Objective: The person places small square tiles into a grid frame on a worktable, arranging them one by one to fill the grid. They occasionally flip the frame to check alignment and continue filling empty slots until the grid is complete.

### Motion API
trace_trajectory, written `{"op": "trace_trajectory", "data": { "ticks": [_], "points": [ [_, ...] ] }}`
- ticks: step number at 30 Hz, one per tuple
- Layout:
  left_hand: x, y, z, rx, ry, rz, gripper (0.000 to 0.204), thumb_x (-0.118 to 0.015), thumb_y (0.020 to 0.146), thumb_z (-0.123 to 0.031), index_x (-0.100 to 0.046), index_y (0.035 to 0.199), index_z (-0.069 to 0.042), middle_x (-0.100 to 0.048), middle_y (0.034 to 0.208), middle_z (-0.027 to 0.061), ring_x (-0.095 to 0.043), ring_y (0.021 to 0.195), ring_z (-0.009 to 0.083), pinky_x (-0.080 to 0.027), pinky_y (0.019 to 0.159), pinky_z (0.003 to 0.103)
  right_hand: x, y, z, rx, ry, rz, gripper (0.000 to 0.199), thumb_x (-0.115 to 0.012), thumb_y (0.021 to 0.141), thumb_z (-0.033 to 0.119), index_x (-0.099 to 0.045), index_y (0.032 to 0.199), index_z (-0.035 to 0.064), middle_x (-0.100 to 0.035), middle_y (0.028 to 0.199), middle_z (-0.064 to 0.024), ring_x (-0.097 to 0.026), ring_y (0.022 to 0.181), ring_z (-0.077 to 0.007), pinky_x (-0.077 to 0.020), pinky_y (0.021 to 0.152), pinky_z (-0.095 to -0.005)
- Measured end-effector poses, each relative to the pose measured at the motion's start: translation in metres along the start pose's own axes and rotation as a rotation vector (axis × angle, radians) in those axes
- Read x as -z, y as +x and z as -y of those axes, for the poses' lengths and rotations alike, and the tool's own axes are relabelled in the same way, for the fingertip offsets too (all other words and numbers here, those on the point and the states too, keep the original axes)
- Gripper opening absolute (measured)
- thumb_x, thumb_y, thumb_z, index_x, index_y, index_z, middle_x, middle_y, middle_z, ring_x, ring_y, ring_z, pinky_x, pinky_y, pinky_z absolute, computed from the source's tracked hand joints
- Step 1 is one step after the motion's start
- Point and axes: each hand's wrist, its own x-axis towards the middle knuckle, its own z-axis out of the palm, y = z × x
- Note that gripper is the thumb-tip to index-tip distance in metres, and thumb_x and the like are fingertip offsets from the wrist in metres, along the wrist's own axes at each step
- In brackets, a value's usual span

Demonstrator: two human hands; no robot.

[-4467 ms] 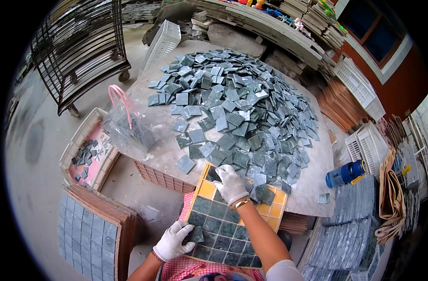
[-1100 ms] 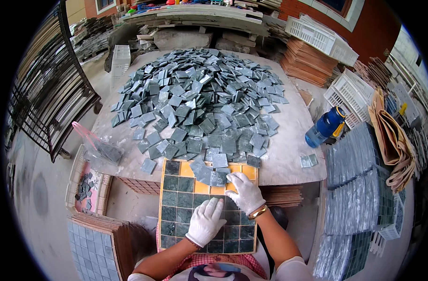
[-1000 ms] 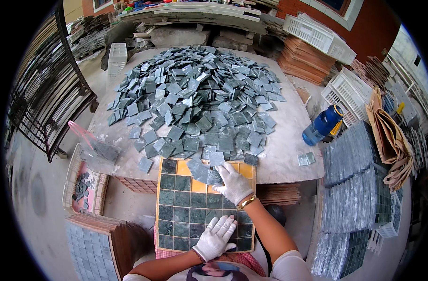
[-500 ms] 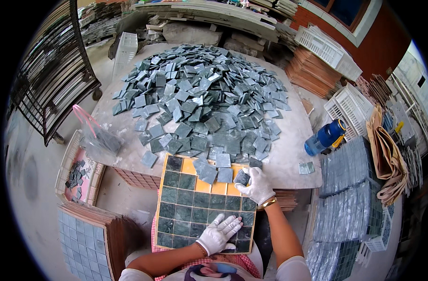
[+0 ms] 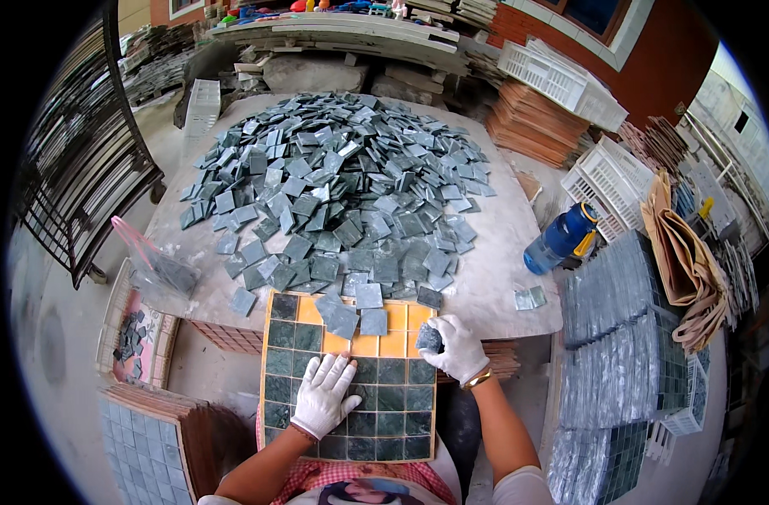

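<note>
Over on the left stands a black metal rack (image 5: 90,177), and nearer me a pale crate (image 5: 111,345) with dark chips scattered over its pink bottom. A clear bag (image 5: 170,273) with pink handles rests at the table's edge, just beside that crate. The person's left hand (image 5: 324,394), white-gloved, lies palm down on the set tiles of the tray (image 5: 393,343), fingers out and a little spread, with nothing I can see in its grip. Beyond it, a great heap of square tiles (image 5: 334,177) covers the middle of the table (image 5: 502,295), and a few loose tiles (image 5: 373,321) overlap the tray's bare yellow cells. The right hand (image 5: 457,349), gloved too (a gold bangle at that wrist), curls its fingers around a dark tile (image 5: 429,338) by the tray's right rim. Farther right stand a blue bottle (image 5: 561,240) and wrapped stacks (image 5: 607,295).
</note>
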Motion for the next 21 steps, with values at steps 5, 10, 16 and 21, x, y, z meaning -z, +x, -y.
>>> {"op": "trace_trajectory", "data": {
  "ticks": [5,10,16,21],
  "points": [
    [0.000,-0.027,-0.010,0.016,-0.042,-0.015,0.056,-0.062,0.082,-0.035,-0.052,0.129,-0.006,-0.047,0.137,0.0132,-0.042,0.129,0.0312,-0.025,0.110,0.048,-0.001,0.004,0.002,-0.029,0.182,0.030,0.053,-0.077,0.069,0.033,-0.058,0.109,0.0043,-0.058,0.101,-0.0116,-0.058,0.072,-0.0229,-0.0506,0.069,-0.0350],
    [0.012,-0.053,-0.013,0.044,-0.025,0.030,0.055,-0.063,0.081,-0.036,-0.053,0.128,-0.008,-0.049,0.136,0.0108,-0.043,0.128,0.0283,-0.027,0.109,0.046,0.013,-0.023,0.068,0.091,-0.074,0.325,0.051,-0.075,0.069,0.038,-0.057,0.108,0.0099,-0.056,0.098,-0.0080,-0.063,0.082,-0.0258,-0.0534,0.069,-0.0365],
    [0.022,-0.058,-0.006,0.105,-0.071,0.016,0.053,-0.067,0.078,-0.030,-0.055,0.126,-0.008,-0.051,0.134,0.0126,-0.046,0.125,0.0309,-0.030,0.107,0.047,-0.021,-0.078,0.115,0.261,-0.129,0.679,0.046,-0.073,0.073,0.035,-0.057,0.107,0.0093,-0.055,0.097,-0.0085,-0.063,0.082,-0.0234,-0.0527,0.068,-0.0344],
    [0.019,-0.062,0.005,0.119,-0.196,-0.056,0.051,-0.069,0.073,-0.019,-0.057,0.120,-0.006,-0.052,0.131,0.0154,-0.047,0.123,0.0347,-0.034,0.104,0.048,-0.016,-0.049,0.084,0.130,-0.027,0.320,0.037,-0.070,0.077,0.033,-0.058,0.104,0.0107,-0.056,0.091,-0.0059,-0.062,0.081,-0.0243,-0.0519,0.067,-0.0356]
  ]
}}
